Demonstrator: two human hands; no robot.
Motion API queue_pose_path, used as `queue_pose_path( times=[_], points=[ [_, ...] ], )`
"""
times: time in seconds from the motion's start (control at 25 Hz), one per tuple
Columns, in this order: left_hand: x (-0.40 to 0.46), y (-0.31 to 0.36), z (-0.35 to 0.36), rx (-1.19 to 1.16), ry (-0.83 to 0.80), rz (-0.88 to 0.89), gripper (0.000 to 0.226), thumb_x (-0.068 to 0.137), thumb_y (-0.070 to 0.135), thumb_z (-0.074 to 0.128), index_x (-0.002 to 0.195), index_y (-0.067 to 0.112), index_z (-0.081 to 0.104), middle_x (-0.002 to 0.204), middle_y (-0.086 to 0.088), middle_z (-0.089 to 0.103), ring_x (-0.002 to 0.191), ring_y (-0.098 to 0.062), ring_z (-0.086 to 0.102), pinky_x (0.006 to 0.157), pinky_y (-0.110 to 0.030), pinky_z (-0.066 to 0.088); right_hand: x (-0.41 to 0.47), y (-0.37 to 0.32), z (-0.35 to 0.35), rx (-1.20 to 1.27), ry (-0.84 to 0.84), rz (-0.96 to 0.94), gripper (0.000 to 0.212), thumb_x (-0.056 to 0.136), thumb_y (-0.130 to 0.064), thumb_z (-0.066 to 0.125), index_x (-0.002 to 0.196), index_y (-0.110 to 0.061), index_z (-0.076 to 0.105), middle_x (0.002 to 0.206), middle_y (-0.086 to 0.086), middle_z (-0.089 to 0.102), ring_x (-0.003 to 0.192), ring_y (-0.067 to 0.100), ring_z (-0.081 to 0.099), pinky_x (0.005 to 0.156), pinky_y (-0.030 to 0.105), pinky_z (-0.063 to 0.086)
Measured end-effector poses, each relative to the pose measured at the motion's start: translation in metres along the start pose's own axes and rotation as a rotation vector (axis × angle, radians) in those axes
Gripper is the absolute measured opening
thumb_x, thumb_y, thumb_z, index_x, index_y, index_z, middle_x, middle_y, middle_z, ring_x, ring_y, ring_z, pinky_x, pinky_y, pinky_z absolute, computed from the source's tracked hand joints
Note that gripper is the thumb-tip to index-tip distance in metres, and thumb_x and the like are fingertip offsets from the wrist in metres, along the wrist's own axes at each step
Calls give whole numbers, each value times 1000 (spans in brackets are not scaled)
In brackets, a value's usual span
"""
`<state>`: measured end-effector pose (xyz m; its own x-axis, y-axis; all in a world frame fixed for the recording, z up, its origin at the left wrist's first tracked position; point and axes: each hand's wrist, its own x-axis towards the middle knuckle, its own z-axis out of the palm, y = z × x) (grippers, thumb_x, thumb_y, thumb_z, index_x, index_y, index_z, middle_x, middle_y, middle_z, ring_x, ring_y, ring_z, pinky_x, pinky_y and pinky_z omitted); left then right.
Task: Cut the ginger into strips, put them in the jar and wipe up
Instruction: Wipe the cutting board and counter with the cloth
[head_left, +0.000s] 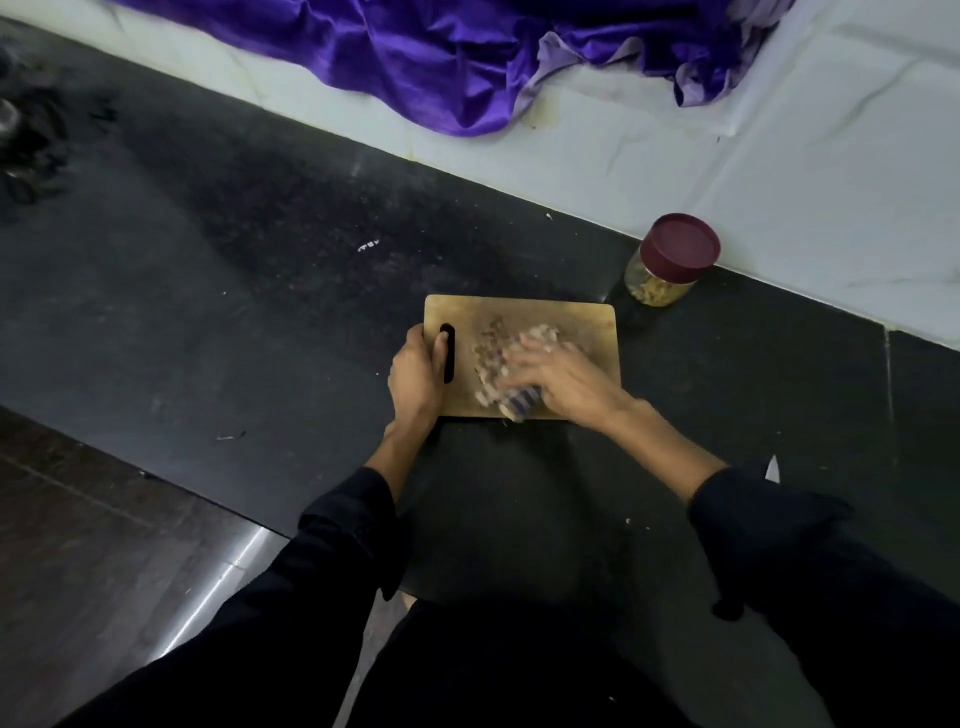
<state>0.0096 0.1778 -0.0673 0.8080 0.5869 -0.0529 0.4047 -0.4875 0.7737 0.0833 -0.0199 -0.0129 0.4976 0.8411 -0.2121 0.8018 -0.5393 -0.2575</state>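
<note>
head cam | looks steeply down | near counter (260, 312)

Purple cloth (452, 62) on white ledge (779, 171), dark countertop (234, 312)

A dark, speckled stone table (249, 291) ran slantwise across the view, scattered with pale crumbs and smears. Behind it rose a wall of pale tiles (810, 156) with faint grey veining and a few yellowish stains near the bottom edge. A glossy purple cloth (447, 57) lay bunched against that wall. At the lower left, a brown floor (78, 561) showed beyond the table's shiny edge. The light was dim and cool.
</note>
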Motion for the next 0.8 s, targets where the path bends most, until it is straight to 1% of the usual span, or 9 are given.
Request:
queue_pose_path(
  times=[0.12,0.2,0.24,0.32,0.36,0.48,0.6,0.68,0.8],
  points=[
    [0,2,0,21,14,7,29,99,37,42,104,10,51,87,0,58,76,-18,54,64,-34,39,-52,2,-6,69,-70,32,60,80,14,54,118,-28,73,132,-3,65,131,18,51,107,44,41],
    [0,3,0,31,16,14,27,99,36,42,102,11,51,85,1,57,76,-18,55,64,-33,38,-38,-1,-22,135,1,100,54,84,12,54,114,-27,75,121,-2,71,116,15,62,100,38,48],
    [-1,3,0,35,12,13,27,99,36,43,101,11,51,86,0,58,76,-18,55,64,-33,38,-22,-8,-30,143,74,117,53,84,13,54,113,-26,75,119,0,71,112,17,64,98,41,49],
    [-1,4,-1,42,7,2,25,99,34,44,102,10,51,89,-3,60,77,-19,54,66,-35,38,19,-20,-40,130,200,110,55,83,13,51,117,-25,74,123,3,69,114,24,61,97,44,47],
    [-1,4,-1,48,5,-4,22,98,30,44,103,10,52,92,-5,62,79,-21,54,67,-35,39,37,-26,-41,121,212,118,57,84,12,50,121,-25,72,127,4,67,119,27,58,99,45,45],
    [-2,6,-2,88,10,-1,14,96,22,44,96,10,50,88,-6,61,78,-24,56,66,-36,39,53,-29,-25,67,122,78,54,86,9,51,122,-26,71,131,5,62,127,28,49,104,43,35],
    [-4,8,1,136,52,-2,26,98,32,45,83,11,44,80,-2,55,71,-24,53,60,-35,35,3,-7,-2,74,69,74,51,84,11,55,119,-22,72,136,3,60,136,25,43,108,43,28],
    [-4,8,4,209,100,-4,30,97,37,46,86,9,50,88,-4,55,74,-22,52,60,-35,35,-37,8,2,112,43,79,49,80,11,59,113,-22,75,131,2,64,132,22,49,109,46,33],
    [0,7,5,341,169,43,35,94,42,49,95,8,61,103,-8,54,93,-24,50,57,-36,39,-50,28,-13,152,96,159,53,77,13,62,110,-26,77,123,0,69,122,19,58,104,51,43]
  ],
)
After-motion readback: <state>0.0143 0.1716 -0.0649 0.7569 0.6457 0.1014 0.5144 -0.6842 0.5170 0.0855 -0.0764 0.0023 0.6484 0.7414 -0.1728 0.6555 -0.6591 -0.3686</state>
